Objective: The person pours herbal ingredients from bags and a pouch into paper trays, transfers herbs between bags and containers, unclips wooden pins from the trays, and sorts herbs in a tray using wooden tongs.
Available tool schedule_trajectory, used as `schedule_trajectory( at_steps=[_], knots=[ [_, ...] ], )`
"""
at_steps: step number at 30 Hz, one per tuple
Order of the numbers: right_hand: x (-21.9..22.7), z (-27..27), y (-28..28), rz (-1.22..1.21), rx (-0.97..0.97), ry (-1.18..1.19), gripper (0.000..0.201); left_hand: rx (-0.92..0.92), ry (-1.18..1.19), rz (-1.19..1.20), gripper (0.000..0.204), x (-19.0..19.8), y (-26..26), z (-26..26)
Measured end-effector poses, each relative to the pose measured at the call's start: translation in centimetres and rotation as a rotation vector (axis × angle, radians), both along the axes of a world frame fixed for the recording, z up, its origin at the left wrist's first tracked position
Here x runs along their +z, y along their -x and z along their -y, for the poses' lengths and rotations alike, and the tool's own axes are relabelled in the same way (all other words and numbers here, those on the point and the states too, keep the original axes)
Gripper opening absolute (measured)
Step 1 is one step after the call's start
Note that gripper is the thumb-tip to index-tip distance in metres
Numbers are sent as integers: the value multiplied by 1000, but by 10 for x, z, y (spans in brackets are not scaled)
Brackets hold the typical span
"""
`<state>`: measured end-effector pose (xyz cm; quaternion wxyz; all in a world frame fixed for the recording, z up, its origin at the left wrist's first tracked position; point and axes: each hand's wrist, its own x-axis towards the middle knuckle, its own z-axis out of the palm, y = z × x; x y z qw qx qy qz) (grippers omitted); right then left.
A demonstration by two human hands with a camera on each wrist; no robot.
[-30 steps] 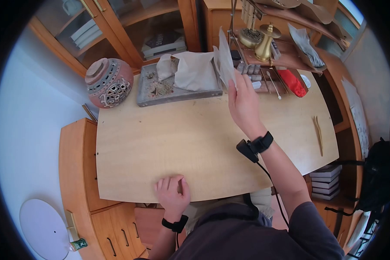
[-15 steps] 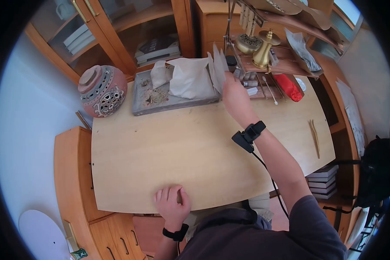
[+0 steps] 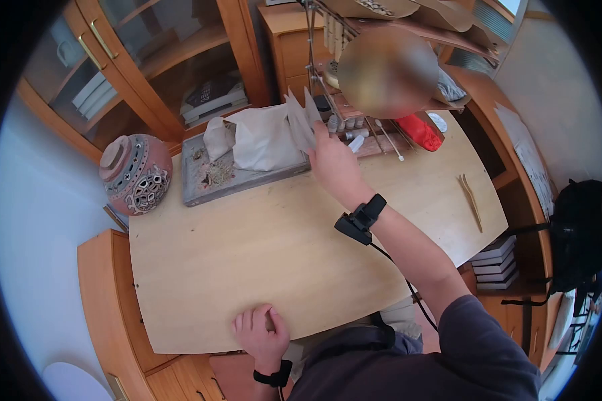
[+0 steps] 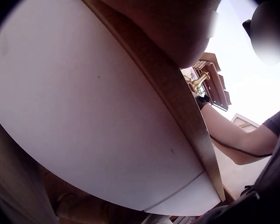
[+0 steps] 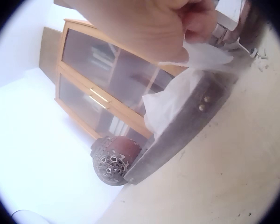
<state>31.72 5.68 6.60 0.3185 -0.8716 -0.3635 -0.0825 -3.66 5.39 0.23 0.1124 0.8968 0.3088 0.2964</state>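
My right hand [image 3: 338, 164] pinches thin white paper [image 3: 300, 125] by its lower edge, so the sheets stand up at the right end of the grey tray [image 3: 247, 184]. In the right wrist view, the paper [image 5: 206, 57] hangs out from between thumb and curled fingers. A large white paper packet [image 3: 264, 139] and a smaller one [image 3: 218, 139] sit in the tray, with dried plant bits [image 3: 215, 176] in front. My left hand [image 3: 263, 333] rests at the table's near edge, fingers loosely curled and holding nothing.
Left of the tray stands a pink openwork pot [image 3: 138, 175]. Small bottles [image 3: 346, 124], thin white-tipped sticks [image 3: 390, 142] and a red cloth [image 3: 419, 132] lie right of my right hand. Wooden tweezers [image 3: 471, 202] are near the right edge. A glass-door cabinet [image 3: 160, 60] stands behind.
My right hand has come down and closer to the tray's right end, still gripping the paper. The head view has turned rightward. My left hand stays in place.
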Motion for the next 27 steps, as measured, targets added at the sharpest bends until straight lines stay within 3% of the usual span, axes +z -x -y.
schedule_trajectory(
  at_steps=[5, 8, 10, 14, 18, 21, 23, 27],
  knots=[
    [6, 24, 18, 72, -13, -181, 57, -7, -2, -27, 9, -1, 2, 0],
    [20, 64, 45, -12, 99, -217, 49, -16, -14, -13, 6, 2, 0, 1],
    [17, 96, 59, -194, 138, -151, 34, -26, -23, 19, 4, 1, -3, 1],
    [0, 158, 79, -357, 8, -273, 9, -22, -26, 1, 4, 4, -3, 2],
    [-13, 211, 95, -382, -142, -176, 8, -39, -21, 11, 4, 2, -3, 2],
    [-36, 231, 106, -373, -169, -147, 7, -37, 8, 21, 5, 1, -3, 2],
    [-50, 232, 109, -40, -41, -62, 6, -34, 24, 3, 5, 3, -4, 4],
    [-42, 229, 109, -71, -45, 1, 8, -15, 22, -30, 6, 5, -4, 4]
  ],
)
